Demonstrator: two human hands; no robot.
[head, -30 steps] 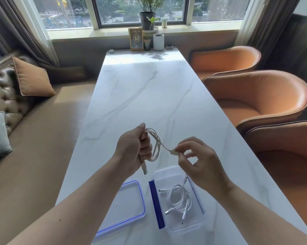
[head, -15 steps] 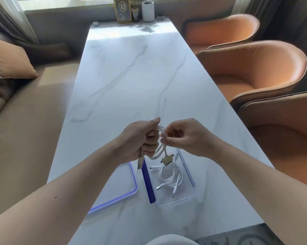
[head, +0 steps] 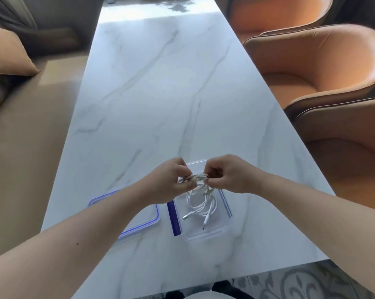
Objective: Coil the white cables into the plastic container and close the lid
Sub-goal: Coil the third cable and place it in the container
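Note:
A coiled white cable (head: 198, 177) is pinched between my left hand (head: 171, 182) and my right hand (head: 226, 174), held just above the far end of a clear plastic container (head: 203, 235) with blue side clips. Another coiled white cable (head: 200, 207) lies inside that container, its plugs pointing toward me. The container's lid (head: 139, 225), clear with a blue rim, lies flat on the marble table (head: 160, 93) just left of the container, partly hidden by my left forearm.
Orange armchairs (head: 324, 67) line the table's right side. A brown bench with an orange cushion (head: 5, 55) runs along the left. The table's near edge (head: 225, 275) is close below the container, with patterned floor beyond.
My hands have come together and lowered over the container, with the cable now fully bunched into a coil between them. The camera has tilted further down.

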